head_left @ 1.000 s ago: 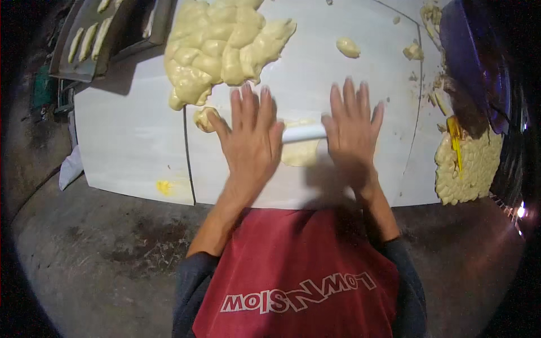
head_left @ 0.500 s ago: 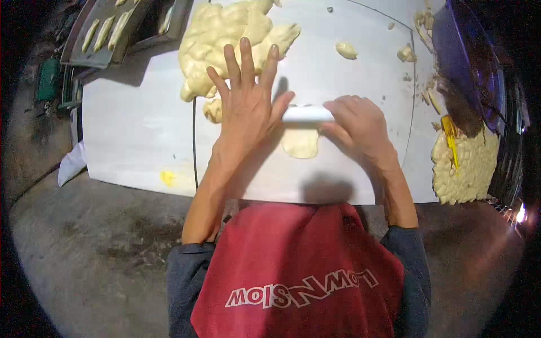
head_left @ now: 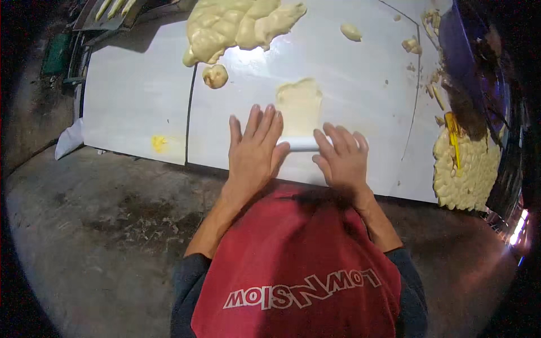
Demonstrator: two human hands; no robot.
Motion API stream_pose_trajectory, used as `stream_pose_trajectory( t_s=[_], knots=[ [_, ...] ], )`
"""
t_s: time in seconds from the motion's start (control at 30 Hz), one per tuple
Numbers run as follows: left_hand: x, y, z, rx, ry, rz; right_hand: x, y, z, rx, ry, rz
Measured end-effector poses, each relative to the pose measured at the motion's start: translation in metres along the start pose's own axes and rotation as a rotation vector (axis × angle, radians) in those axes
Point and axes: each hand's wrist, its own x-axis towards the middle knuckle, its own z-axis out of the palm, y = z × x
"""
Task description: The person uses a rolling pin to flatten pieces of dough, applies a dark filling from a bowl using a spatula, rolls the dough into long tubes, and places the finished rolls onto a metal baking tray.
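A white rolling pin [head_left: 300, 144] lies across the white work board [head_left: 366, 84], near its front edge. My left hand [head_left: 256, 152] rests flat on the pin's left end, fingers spread. My right hand [head_left: 341, 158] presses on its right end with the fingers bent over it. Just beyond the pin lies a flattened pale dough sheet [head_left: 298, 104]. A small dough ball [head_left: 215, 75] sits to the far left of the sheet, below a large dough mass [head_left: 236, 25].
A heap of small dough pieces [head_left: 465, 166] with a yellow tool [head_left: 452, 135] lies at the right by a dark blue bowl [head_left: 468, 50]. Dough scraps [head_left: 350, 31] dot the board. A tray of shaped pieces [head_left: 112, 11] stands far left. Dark floor lies below.
Both hands have drawn the rolling pin back toward me, off the dough. The dough piece now lies uncovered as a longer flat sheet beyond the pin.
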Motion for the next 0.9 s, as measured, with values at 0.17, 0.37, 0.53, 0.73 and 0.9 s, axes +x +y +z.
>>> stream_pose_trajectory(
  t_s=[0.17,0.37,0.53,0.73,0.9],
  knots=[
    [-0.014,0.003,0.006,0.079,0.080,-0.045,0.017,0.008,-0.020,0.142,0.013,-0.069],
    [0.044,-0.026,0.013,0.175,0.037,-0.130,0.083,0.020,-0.018,0.154,-0.011,0.050],
    [0.129,-0.044,0.008,0.129,0.249,-0.174,0.151,0.046,0.000,-0.123,0.180,0.236],
    [0.198,-0.068,0.012,0.075,0.428,-0.079,0.199,0.072,-0.014,0.095,0.352,-0.027],
    [0.186,-0.062,-0.004,0.037,0.488,0.058,0.144,0.068,-0.028,0.168,0.038,-0.181]
  ],
)
